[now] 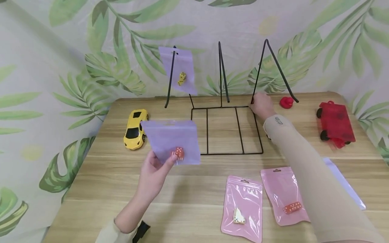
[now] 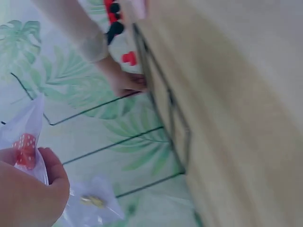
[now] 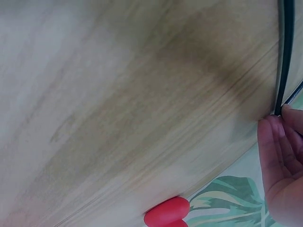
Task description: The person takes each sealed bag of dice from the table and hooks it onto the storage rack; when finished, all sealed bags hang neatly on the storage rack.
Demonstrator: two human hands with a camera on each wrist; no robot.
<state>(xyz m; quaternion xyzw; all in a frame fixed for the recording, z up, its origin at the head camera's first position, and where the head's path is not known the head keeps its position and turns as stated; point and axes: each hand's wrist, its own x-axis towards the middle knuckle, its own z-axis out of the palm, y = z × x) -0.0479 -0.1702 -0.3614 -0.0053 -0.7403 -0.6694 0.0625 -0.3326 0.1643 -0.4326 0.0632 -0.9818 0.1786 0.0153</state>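
My left hand [image 1: 153, 177] pinches a translucent purple zip bag [image 1: 170, 133], holding it up in front of the rack. Red dice [image 1: 179, 153] show through the bag beside the thumb. At the back right of the black wire rack [image 1: 225, 154], my right hand [image 1: 263, 105] grips the frame low down, near the base of the right hook. The right wrist view shows those fingers [image 3: 270, 146] curled at the wire's corner, close to the tabletop. Another purple bag [image 1: 186, 60] with yellow dice [image 1: 182, 78] hangs on the rack's left hook.
A yellow toy car [image 1: 135, 130] stands left of the rack. To the right are a small red toy [image 1: 286, 102] and a red toy vehicle [image 1: 336, 118]. Two pink bags [image 1: 243, 189] with dice lie in front; my right sleeve partly covers one and a purple bag [image 1: 346, 184].
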